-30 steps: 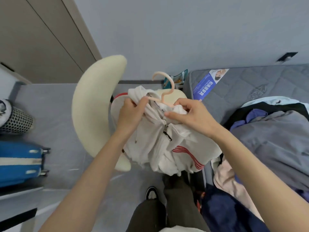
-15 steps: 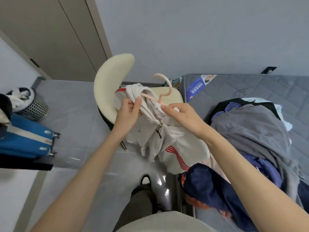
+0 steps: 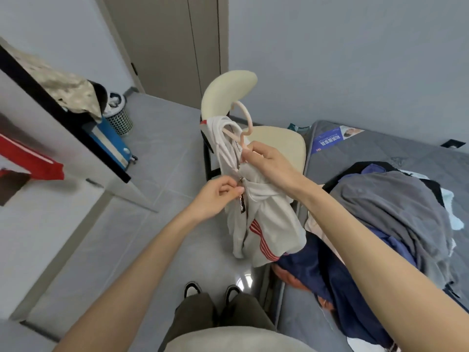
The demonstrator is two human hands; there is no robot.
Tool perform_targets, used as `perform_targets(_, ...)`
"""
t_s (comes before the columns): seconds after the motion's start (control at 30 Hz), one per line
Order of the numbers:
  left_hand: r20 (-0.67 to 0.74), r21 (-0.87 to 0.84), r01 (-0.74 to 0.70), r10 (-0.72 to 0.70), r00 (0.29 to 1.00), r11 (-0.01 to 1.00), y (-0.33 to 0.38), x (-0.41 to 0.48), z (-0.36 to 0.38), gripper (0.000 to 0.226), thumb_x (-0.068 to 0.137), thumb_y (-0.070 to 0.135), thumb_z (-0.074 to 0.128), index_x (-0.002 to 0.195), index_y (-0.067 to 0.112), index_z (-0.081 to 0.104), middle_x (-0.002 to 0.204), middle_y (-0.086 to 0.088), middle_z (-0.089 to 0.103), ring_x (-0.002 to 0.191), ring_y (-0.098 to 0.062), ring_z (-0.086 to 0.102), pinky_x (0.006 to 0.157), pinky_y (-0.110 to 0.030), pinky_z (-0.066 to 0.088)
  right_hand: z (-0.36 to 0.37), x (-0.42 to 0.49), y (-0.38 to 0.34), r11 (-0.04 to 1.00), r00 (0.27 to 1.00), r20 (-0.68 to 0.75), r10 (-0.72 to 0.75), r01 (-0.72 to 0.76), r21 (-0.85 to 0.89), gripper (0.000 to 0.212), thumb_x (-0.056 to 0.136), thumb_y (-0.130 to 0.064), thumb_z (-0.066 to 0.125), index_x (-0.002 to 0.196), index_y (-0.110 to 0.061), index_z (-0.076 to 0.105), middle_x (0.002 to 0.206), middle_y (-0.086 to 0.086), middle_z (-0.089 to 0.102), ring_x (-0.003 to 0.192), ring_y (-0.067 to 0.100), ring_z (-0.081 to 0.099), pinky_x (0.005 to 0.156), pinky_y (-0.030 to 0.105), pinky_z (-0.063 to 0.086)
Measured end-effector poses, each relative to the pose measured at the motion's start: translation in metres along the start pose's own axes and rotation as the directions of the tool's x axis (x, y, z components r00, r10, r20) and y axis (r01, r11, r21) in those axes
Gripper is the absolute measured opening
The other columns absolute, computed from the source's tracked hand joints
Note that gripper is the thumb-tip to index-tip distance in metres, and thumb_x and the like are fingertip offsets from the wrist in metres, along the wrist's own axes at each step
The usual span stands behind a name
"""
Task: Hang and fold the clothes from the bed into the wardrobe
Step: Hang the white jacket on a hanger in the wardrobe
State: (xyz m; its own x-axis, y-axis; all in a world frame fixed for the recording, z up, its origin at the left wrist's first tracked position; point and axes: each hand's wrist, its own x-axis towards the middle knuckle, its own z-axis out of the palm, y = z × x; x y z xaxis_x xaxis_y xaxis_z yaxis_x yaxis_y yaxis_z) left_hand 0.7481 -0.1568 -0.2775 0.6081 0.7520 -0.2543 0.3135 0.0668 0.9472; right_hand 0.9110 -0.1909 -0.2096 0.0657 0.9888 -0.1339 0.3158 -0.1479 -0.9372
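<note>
The white jacket (image 3: 269, 219), red stripes low on its front, hangs bunched on a pale pink hanger (image 3: 249, 119) in the air just in front of the cream chair (image 3: 228, 90). The right hand (image 3: 266, 161) grips the hanger's neck with curled fingers, hiding where it meets the collar. The left hand (image 3: 215, 196) pinches the dark zipper pull (image 3: 241, 205). Right of the chair, a pile of clothes (image 3: 393, 204) covers part of the bed (image 3: 393, 153); its garments are hard to tell apart.

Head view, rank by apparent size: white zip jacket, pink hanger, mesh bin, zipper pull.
1. white zip jacket
2. mesh bin and pink hanger: look alike; the hanger is partly hidden in the jacket, so unranked
3. zipper pull
</note>
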Motion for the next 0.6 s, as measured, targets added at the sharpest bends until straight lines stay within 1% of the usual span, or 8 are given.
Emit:
perform_targets(0.1,-0.065,-0.005,-0.001,0.001,0.998,1.000,-0.006,-0.032,-0.016,0.013,0.091,0.007,0.062,0.081,0.008,0.055,0.071,0.002,0.068,0.066,0.000,0.058,0.066,-0.012,0.041,0.020,-0.009,-0.015,0.997,0.990,0.124,0.061,-0.055,-0.049,0.026,0.097,-0.025,0.052,0.077,-0.008,0.053,0.075,0.003,0.044,0.067,0.011,0.039,0.064,0.025,0.032)
perform_targets(0.17,-0.091,-0.006,0.000,-0.001,0.996,1.000,-0.010,-0.053,-0.026,0.014,0.091,0.005,0.062,0.079,0.008,0.054,0.069,0.006,0.070,0.067,-0.002,0.060,0.065,-0.012,0.041,0.034,-0.013,-0.023,0.991,0.971,0.219,0.094,-0.070,-0.113,0.028,0.096,-0.021,0.053,0.079,0.002,0.055,0.078,0.007,0.041,0.070,0.016,0.036,0.066,0.030,0.030)
perform_targets(0.27,-0.166,-0.024,0.025,-0.029,0.986,0.999,-0.022,-0.084,-0.044,0.011,0.090,0.005,0.063,0.083,0.002,0.055,0.081,-0.014,0.071,0.079,-0.022,0.062,0.074,-0.029,0.044,0.064,-0.019,-0.032,0.986,0.934,0.328,0.144,-0.107,-0.128,0.027,0.095,-0.019,0.054,0.077,0.001,0.059,0.076,0.008,0.049,0.074,0.015,0.043,0.074,0.027,0.033)
perform_targets(0.33,-0.212,-0.047,0.044,-0.053,0.976,0.998,-0.032,-0.106,-0.056,0.012,0.089,0.006,0.064,0.081,0.003,0.056,0.085,-0.019,0.070,0.083,-0.025,0.062,0.077,-0.034,0.044,0.091,-0.023,-0.037,0.984,0.929,0.327,0.174,-0.149,-0.100,0.037,0.095,-0.026,0.054,0.064,-0.005,0.055,0.063,0.003,0.059,0.064,0.005,0.051,0.070,0.015,0.039)
perform_targets(0.4,-0.251,-0.053,0.050,-0.062,0.966,0.997,-0.043,-0.130,-0.070,0.015,0.090,0.006,0.063,0.077,0.007,0.056,0.082,-0.013,0.071,0.081,-0.025,0.064,0.078,-0.033,0.046,0.122,-0.026,-0.043,0.985,0.944,0.281,0.171,-0.160,-0.062,0.045,0.096,-0.037,0.052,0.058,-0.014,0.052,0.050,-0.003,0.058,0.048,0.000,0.050,0.057,0.009,0.040)
perform_targets(0.47,-0.292,-0.058,0.066,-0.080,0.953,0.996,-0.053,-0.154,-0.088,0.016,0.090,0.007,0.063,0.076,0.007,0.056,0.081,-0.010,0.072,0.077,-0.023,0.065,0.076,-0.031,0.049,0.152,-0.028,-0.054,0.989,0.961,0.255,0.110,-0.082,-0.121,0.037,0.098,-0.037,0.049,0.069,-0.015,0.054,0.048,-0.007,0.058,0.041,0.000,0.048,0.057,0.017,0.040)
perform_targets(0.53,-0.344,-0.080,0.094,-0.116,0.932,0.992,-0.065,-0.179,-0.108,0.017,0.090,0.007,0.064,0.076,0.005,0.055,0.081,-0.010,0.072,0.070,-0.024,0.065,0.074,-0.033,0.051,0.179,-0.029,-0.068,0.974,0.965,0.258,0.048,0.012,-0.225,0.030,0.099,-0.032,0.046,0.075,-0.015,0.052,0.042,-0.009,0.056,0.045,-0.002,0.050,0.065,0.024,0.040)
perform_targets(0.6,-0.396,-0.099,0.132,-0.161,0.904,0.986,-0.079,-0.204,-0.130,0.017,0.090,0.007,0.063,0.077,0.004,0.053,0.081,-0.009,0.071,0.061,-0.021,0.064,0.068,-0.032,0.051,0.203,-0.033,-0.080,0.974,0.963,0.270,0.014,0.048,-0.222,0.027,0.099,-0.027,0.045,0.077,-0.012,0.050,0.044,-0.007,0.059,0.050,-0.002,0.051,0.066,0.022,0.039)
